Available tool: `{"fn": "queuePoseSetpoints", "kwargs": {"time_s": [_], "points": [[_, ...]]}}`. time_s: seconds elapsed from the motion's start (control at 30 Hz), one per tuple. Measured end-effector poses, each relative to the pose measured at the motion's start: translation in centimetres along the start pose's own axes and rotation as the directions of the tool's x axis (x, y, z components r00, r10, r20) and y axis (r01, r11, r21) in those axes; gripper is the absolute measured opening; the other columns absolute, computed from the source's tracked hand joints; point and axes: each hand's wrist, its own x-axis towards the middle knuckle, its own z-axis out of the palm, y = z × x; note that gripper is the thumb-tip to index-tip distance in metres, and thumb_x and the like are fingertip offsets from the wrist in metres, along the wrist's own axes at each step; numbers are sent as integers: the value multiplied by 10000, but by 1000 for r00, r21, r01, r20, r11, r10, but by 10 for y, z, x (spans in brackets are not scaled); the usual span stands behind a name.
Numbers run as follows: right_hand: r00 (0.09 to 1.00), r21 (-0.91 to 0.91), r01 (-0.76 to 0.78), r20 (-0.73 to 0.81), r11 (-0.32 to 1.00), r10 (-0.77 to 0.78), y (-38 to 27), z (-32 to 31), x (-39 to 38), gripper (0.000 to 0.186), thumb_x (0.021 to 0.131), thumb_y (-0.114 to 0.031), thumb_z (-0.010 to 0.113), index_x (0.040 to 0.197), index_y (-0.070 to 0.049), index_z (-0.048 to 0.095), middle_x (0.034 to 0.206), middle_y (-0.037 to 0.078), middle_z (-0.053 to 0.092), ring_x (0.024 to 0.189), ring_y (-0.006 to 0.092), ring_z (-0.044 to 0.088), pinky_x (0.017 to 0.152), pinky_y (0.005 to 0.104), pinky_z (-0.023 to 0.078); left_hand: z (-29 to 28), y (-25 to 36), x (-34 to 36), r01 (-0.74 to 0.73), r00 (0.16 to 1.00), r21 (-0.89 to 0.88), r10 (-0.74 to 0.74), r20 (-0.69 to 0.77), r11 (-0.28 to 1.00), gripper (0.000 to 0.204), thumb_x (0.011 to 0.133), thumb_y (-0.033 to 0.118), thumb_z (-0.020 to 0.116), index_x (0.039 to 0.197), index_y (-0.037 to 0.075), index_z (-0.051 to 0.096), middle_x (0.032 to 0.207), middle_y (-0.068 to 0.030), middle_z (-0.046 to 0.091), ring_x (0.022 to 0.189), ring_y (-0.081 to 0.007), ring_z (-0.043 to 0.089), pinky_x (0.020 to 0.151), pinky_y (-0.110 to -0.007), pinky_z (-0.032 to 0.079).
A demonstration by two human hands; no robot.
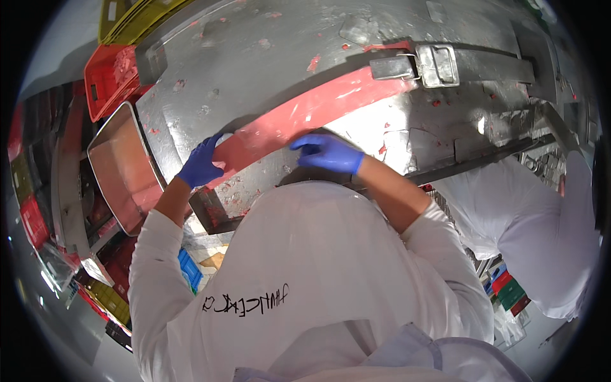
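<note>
A long, smooth pink slab (305, 112), which looks like meat paste, lies in a curve across the steel table (235, 63). My left hand (202, 164), in a blue glove, grips its left end, with thumb and fingers on opposite edges. By the slab's near edge is my right hand (328, 153), also gloved in blue, its thumb and fingers apart and holding nothing. At the slab's far right end sits a metal bar with a latch-like clamp (437, 65). What lies under the slab is hidden.
Left of the table stands a deep steel tub (130, 169) with pinkish contents. Behind it are a red crate (105, 83) holding pink pieces and a yellow crate (137, 22). Pink scraps dot the tabletop. A person in white (522, 223) stands at my right.
</note>
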Motion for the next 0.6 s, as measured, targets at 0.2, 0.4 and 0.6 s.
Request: {"fn": "queuePoseSetpoints", "kwargs": {"time_s": [0.2,0.4,0.6], "points": [[500,-807,72,-479,586,-721,-7,-111,-14,395,823,-245,801,1131,-47,653,1039,118,678,961,289,643,867,421,503,39,65,-7,177,903,327,-20,-430,928,1070,646,359,866,1527,120,309,1453,-186,439,1367,-390,395,1160,-541,262],[782,-246,32,-598,969,-178,111,-127,37,763,916,-512,660,1471,-45,423,1495,237,406,1446,379,311,1168,438,291,28,44,-5,215,883,336,-36,-468,917,1041,631,401,872,1492,129,356,1355,-148,494,1295,-357,448,1126,-561,277],[907,346,-83,-362,935,214,60,-57,-25,831,769,-96,738,1492,-74,329,1244,122,569,1117,250,592,929,351,503,30,36,-17,299,857,305,-114,-502,904,1042,621,416,881,1488,140,374,1373,-157,500,1296,-376,463,1157,-576,259]]}}
